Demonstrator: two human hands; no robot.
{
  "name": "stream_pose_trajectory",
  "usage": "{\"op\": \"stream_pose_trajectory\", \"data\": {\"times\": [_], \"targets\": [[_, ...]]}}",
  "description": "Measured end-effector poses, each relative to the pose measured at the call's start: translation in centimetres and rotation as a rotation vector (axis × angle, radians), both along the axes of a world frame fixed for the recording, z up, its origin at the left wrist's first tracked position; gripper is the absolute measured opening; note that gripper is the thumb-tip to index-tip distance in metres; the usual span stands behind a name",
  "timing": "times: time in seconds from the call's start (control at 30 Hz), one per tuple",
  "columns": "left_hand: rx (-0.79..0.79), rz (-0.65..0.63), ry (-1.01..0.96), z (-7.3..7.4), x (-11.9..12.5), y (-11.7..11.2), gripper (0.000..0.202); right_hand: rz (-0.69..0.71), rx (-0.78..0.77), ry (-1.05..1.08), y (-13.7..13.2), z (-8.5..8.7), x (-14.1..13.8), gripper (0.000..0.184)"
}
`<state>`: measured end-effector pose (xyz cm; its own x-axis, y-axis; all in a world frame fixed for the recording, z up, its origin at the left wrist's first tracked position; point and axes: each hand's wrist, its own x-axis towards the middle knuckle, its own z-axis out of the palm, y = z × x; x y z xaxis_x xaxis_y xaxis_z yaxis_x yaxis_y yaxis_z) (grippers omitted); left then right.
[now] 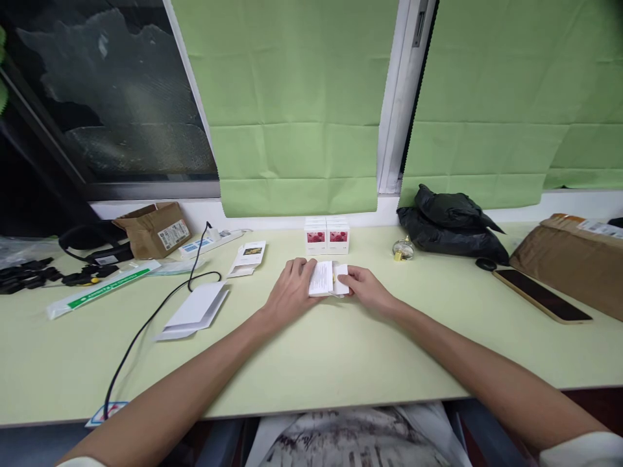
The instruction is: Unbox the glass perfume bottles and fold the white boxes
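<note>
my left hand (291, 290) and right hand (366, 287) grip a small white box (328, 278) | on the tabletop (316, 350) | two boxes (327, 237) behind

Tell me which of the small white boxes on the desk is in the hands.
The plain white box, gripped by left hand and right hand. The red-pictured boxes stand stacked behind it, untouched.

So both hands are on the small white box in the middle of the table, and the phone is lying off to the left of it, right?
Not quite. The phone lies to the right of the small white box, near the brown parcel. The head view shows it. The rest stands: left hand and right hand both hold the box.
</note>
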<state>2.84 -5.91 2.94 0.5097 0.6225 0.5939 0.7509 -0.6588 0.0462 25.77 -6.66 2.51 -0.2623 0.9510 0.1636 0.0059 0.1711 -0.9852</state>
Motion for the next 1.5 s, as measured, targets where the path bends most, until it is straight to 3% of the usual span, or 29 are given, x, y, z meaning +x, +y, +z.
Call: {"op": "stream_pose_trajectory", "data": {"times": [0.17, 0.37, 0.47, 0.67, 0.83, 1.0, 1.23, 1.33, 1.4, 1.5], "targets": [[-0.020, 0.030, 0.034, 0.2, -0.5, 0.4, 0.071, -0.038, -0.125, 0.029, 0.3, 0.8, 1.0, 0.019], [-0.095, -0.001, 0.029, 0.5, -1.5, 0.5, 0.079, -0.118, -0.191, 0.200, 0.7, 0.1, 1.5, 0.007], [-0.123, -0.021, 0.045, 0.7, -1.7, 0.4, 0.079, -0.157, -0.211, 0.257, 1.0, -0.3, 1.6, 0.015], [-0.159, -0.009, 0.101, 0.6, -1.9, 0.3, 0.071, -0.207, -0.298, 0.156, 1.6, -0.5, 2.3, 0.036], [-0.207, 0.011, 0.088, 0.6, -2.7, 0.5, 0.072, -0.230, -0.280, 0.048, 2.4, -0.7, 3.3, 0.033], [-0.255, 0.039, 0.106, 1.5, -3.6, 0.5, 0.073, -0.285, -0.258, -0.008, 3.0, -0.6, 4.2, 0.029], [-0.170, 0.096, 0.135, 1.9, -4.7, 1.3, 0.075, -0.358, -0.204, -0.201, 4.0, -1.2, 5.9, 0.029], [-0.096, 0.164, 0.060, 2.3, -4.8, 1.5, 0.073, -0.413, -0.150, -0.340, 4.7, -1.6, 6.7, 0.028], [-0.118, 0.211, -0.098, 2.7, -4.7, 1.5, 0.074, -0.446, -0.098, -0.443, 5.0, -1.7, 7.2, 0.027], [-0.370, 0.176, -0.512, 3.2, -3.9, 1.1, 0.074, -0.500, 0.015, -0.586, 4.9, -1.6, 7.7, 0.026]]}}
